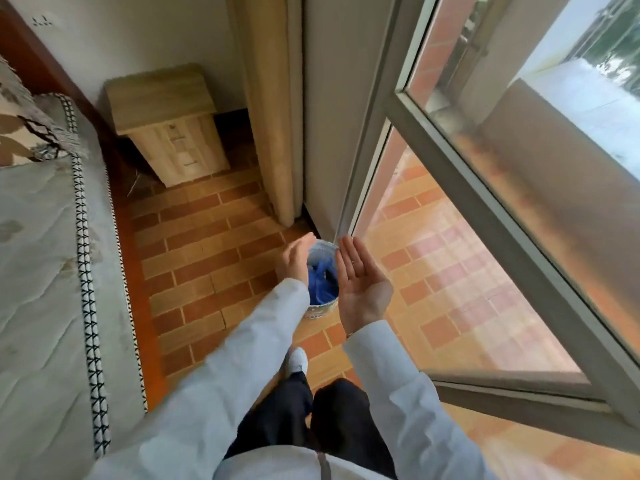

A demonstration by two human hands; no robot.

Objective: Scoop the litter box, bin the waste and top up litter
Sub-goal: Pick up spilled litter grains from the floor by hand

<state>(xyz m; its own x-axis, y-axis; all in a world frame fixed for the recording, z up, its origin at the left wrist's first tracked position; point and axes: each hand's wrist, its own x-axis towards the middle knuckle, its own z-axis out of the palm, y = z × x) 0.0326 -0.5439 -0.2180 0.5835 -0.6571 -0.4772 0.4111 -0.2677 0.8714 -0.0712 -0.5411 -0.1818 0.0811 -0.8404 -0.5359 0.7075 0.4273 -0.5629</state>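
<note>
A small round waste bin [320, 309] with a patterned white rim stands on the tiled floor beside the door frame. A blue bag [323, 280] lies inside it. My left hand [297, 259] hovers over the bin's left edge, fingers straight and empty. My right hand [360, 284] is held palm up at the bin's right side, fingers spread, holding nothing. Both arms wear pale sleeves. No litter box or scoop is in view.
A bed with a quilted cover [45, 271] runs along the left. A wooden nightstand [173, 129] stands in the far corner. A curtain [270, 105] hangs by the glass door [485, 209] on the right. My shoe [298, 360] is below the bin.
</note>
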